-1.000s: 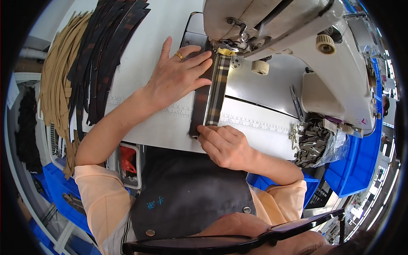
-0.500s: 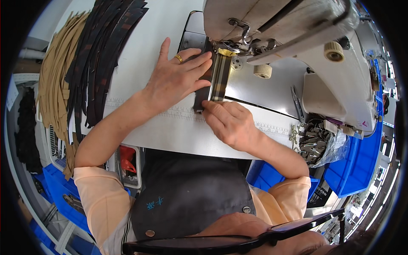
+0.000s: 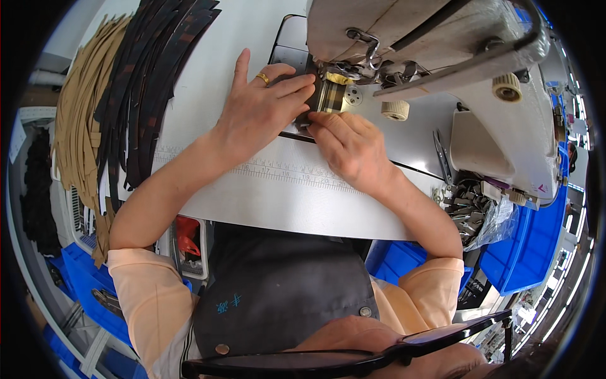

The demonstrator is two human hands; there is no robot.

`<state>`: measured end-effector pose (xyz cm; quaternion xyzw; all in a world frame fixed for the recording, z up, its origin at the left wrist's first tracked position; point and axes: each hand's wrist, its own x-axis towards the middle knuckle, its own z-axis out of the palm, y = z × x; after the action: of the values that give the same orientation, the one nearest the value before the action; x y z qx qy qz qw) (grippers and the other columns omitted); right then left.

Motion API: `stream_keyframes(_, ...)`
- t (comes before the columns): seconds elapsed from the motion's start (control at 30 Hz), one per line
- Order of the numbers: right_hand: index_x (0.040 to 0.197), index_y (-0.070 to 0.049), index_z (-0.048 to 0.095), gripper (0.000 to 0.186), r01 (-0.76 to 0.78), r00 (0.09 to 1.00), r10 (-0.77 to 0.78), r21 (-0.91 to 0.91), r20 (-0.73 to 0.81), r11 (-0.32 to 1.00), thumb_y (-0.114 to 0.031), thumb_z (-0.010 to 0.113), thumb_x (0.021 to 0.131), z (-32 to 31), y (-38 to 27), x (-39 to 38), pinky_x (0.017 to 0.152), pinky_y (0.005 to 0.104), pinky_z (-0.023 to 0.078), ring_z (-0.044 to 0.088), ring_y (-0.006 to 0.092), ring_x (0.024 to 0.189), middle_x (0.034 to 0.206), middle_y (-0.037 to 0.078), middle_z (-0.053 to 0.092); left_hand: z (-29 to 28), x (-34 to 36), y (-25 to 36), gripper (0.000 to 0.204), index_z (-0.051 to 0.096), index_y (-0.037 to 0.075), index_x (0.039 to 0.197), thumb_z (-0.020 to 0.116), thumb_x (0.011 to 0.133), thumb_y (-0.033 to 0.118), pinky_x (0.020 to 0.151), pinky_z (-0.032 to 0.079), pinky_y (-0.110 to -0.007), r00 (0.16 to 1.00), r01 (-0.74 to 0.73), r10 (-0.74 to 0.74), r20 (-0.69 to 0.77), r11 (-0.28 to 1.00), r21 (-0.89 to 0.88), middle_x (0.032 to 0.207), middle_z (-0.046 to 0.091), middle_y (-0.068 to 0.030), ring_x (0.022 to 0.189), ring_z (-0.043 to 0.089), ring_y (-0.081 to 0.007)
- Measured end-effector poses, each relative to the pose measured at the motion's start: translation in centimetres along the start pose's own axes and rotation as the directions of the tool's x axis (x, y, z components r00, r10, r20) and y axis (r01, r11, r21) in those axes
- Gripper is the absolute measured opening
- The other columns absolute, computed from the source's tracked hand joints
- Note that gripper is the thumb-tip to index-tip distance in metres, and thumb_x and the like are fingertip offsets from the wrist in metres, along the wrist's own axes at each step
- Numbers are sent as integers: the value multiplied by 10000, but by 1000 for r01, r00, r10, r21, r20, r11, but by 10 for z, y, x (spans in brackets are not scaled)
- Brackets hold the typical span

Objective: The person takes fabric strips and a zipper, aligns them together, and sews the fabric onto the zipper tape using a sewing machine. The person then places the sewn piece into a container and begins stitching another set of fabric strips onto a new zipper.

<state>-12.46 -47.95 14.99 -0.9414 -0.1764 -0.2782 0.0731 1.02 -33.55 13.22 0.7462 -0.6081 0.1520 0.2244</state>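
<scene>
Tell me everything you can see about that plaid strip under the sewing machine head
The plaid fabric strip is woven in dark brown, cream and yellow checks. Only a short piece shows; the rest is hidden by the hands and the machine. It lies flat on the metal plate of the off-white sewing machine, its far end under the presser foot. The left hand, wearing a gold ring, presses on its left side, and the right hand fingertips hold its near end.

A white counter (image 3: 252, 38) fills the middle under bright, even light. Blue bins (image 3: 536, 240) sit at four o'clock, blue crates (image 3: 76, 278) at eight, a pale wall (image 3: 69, 31) at ten.
</scene>
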Motion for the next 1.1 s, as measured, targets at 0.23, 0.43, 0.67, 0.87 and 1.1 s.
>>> stream_keyframes(0.23,786,-46,602,151,-66,996,64,-20,-66,998,-35,643,642,12,15,5,505,291,491,589,183,668,861,44,584,13,10,-14,227,692,131,1001,700,795,225,1034,215,-643,998,-15,18,-63,999,44,1103,651,82,1057,562,-125)
stream_keyframes(0.43,832,-18,637,141,-178,984,178,15,-10,984,-5,695,704,13,21,6,643,315,506,608,217,741,931,54,646,22,20,-24,210,701,140,997,689,802,217,1053,199,-641,996,-16,16,-86,1000,7,1054,654,91,1062,564,-111)
stream_keyframes(0.67,1022,4,659,267,-308,951,305,180,44,934,18,657,755,1,8,-6,783,325,522,619,261,946,1096,92,642,10,5,-18,215,702,160,1014,626,814,138,1074,168,-644,996,-85,85,-15,996,6,1040,644,86,1068,557,-103)
stream_keyframes(0.87,1034,-9,673,331,-254,967,252,46,44,966,46,651,708,-4,9,-10,808,324,522,624,253,975,1107,80,651,6,0,-15,279,696,204,1060,608,813,106,1087,139,-647,997,-74,74,-32,997,4,1092,637,79,1101,548,-116)
stream_keyframes(1.1,1037,-25,678,349,-253,967,251,44,33,967,42,653,695,-2,12,-12,783,320,529,629,240,946,1093,64,657,4,-1,-14,255,695,190,1031,607,811,98,1087,130,-652,993,-120,120,-5,993,24,1121,648,55,1118,546,-138)
